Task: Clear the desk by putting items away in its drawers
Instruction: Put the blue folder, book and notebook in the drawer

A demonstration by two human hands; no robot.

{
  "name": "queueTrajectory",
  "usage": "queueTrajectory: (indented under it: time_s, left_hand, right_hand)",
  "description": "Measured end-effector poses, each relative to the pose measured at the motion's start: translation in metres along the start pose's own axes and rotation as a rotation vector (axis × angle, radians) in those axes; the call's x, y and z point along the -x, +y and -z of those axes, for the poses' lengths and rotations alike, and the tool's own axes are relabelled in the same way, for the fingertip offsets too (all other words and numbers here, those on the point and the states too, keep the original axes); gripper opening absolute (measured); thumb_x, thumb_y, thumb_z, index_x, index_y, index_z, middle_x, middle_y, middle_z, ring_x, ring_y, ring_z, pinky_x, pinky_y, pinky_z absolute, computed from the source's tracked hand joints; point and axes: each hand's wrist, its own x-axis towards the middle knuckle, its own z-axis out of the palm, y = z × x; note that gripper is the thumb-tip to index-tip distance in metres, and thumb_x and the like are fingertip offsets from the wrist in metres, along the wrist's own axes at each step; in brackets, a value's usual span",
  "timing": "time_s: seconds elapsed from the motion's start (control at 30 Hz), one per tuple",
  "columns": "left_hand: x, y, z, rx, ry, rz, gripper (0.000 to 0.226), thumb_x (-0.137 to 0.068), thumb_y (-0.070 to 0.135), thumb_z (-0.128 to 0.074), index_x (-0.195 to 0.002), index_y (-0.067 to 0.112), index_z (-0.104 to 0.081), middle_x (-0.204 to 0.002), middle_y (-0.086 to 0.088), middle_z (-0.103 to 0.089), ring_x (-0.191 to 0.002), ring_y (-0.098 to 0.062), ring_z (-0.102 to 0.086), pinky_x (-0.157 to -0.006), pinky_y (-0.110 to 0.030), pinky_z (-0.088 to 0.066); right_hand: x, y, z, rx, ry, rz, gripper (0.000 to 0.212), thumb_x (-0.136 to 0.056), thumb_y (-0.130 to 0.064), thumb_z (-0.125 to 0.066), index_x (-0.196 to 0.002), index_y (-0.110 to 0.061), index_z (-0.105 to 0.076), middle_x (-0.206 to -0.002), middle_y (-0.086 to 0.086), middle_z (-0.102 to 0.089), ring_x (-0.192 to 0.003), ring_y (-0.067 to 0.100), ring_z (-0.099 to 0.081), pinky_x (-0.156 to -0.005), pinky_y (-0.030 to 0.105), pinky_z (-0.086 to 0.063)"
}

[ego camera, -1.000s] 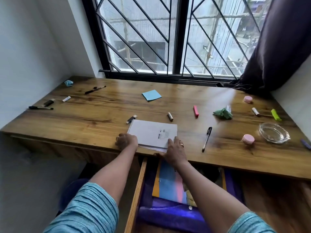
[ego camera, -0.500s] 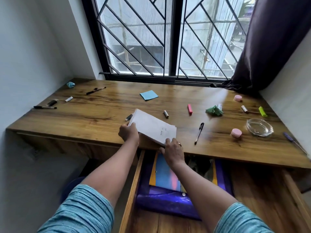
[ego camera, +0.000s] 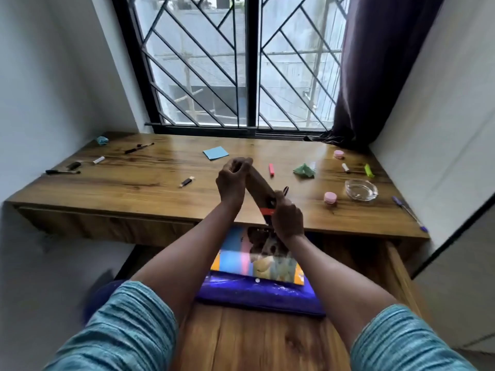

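Observation:
I hold a spiral notebook [ego camera: 259,185] tilted up above the desk's front edge, its dark brown back cover facing me. My left hand [ego camera: 232,180] grips its upper end and my right hand [ego camera: 287,218] grips its lower end near a red strip. Directly below, the wooden drawer [ego camera: 399,274] stands pulled out; a colourful book [ego camera: 233,259] lies in it on a purple folder [ego camera: 257,295]. The wooden desk [ego camera: 139,183] still carries several small items.
On the desk lie a blue sticky pad [ego camera: 215,152], pink marker [ego camera: 271,169], crumpled green paper [ego camera: 304,171], glass ashtray [ego camera: 360,189], two pink jars [ego camera: 330,197], a purple pen [ego camera: 408,213], and pens and caps at the left [ego camera: 62,171]. A curtain [ego camera: 375,70] hangs at the right.
The notebook has gone from lying flat at the desk edge to being lifted and tipped upright in both hands. My view has dropped lower, showing more of the open drawer.

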Motion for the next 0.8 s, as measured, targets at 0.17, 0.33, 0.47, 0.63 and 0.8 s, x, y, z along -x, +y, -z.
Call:
queueTrajectory:
  time_s: [0.17,0.33,0.47,0.63,0.8]
  left_hand:
    - [0.043,-0.035,-0.026,-0.275,-0.216,0.087,0.067,-0.089,0.042,-0.059,-0.143,0.009,-0.038,-0.143,-0.016,-0.047,-0.131,-0.033,-0.045,-0.101,-0.036,-0.039]
    - [0.091,-0.112,-0.064,-0.293,-0.435,0.365,0.042,-0.083,0.029,-0.069,-0.111,0.000,-0.059,-0.104,-0.014,-0.067,-0.100,-0.026,-0.064,-0.074,-0.026,-0.042]
    - [0.142,-0.124,-0.087,-0.302,-0.601,0.394,0.021,-0.088,0.002,-0.061,-0.109,0.001,-0.065,-0.084,-0.015,-0.068,-0.069,-0.021,-0.058,-0.041,-0.010,-0.036]
    - [0.186,-0.151,-0.122,-0.360,-0.714,0.456,0.037,-0.085,-0.002,-0.062,-0.122,0.000,-0.059,-0.117,-0.022,-0.066,-0.092,-0.020,-0.061,-0.067,-0.030,-0.051]
    - [0.213,-0.158,-0.140,-0.454,-0.780,0.492,0.028,-0.079,-0.007,-0.063,-0.107,-0.002,-0.065,-0.089,-0.009,-0.061,-0.082,-0.016,-0.058,-0.054,-0.019,-0.045]
  right_hand:
    - [0.023,0.059,0.033,-0.183,-0.043,-0.234,0.031,-0.092,-0.009,-0.051,-0.123,-0.009,-0.054,-0.106,0.026,-0.066,-0.102,0.044,-0.060,-0.079,0.040,-0.044]
    - [0.059,0.124,0.059,-0.447,-0.096,-0.476,0.034,-0.087,-0.002,-0.060,-0.121,-0.004,-0.060,-0.118,0.016,-0.066,-0.112,0.029,-0.060,-0.083,0.025,-0.041]
    - [0.095,0.167,0.060,-0.502,-0.132,-0.631,0.032,-0.087,-0.003,-0.060,-0.119,-0.005,-0.062,-0.114,0.014,-0.067,-0.108,0.028,-0.061,-0.076,0.021,-0.036]
    - [0.137,0.207,0.050,-0.567,-0.126,-0.817,0.031,-0.088,0.003,-0.056,-0.119,0.001,-0.058,-0.117,0.019,-0.064,-0.094,0.023,-0.060,-0.065,0.019,-0.044]
    - [0.143,0.228,0.043,-0.332,-0.197,-0.914,0.032,-0.088,-0.005,-0.059,-0.119,0.002,-0.054,-0.120,0.021,-0.061,-0.110,0.033,-0.058,-0.082,0.029,-0.043]
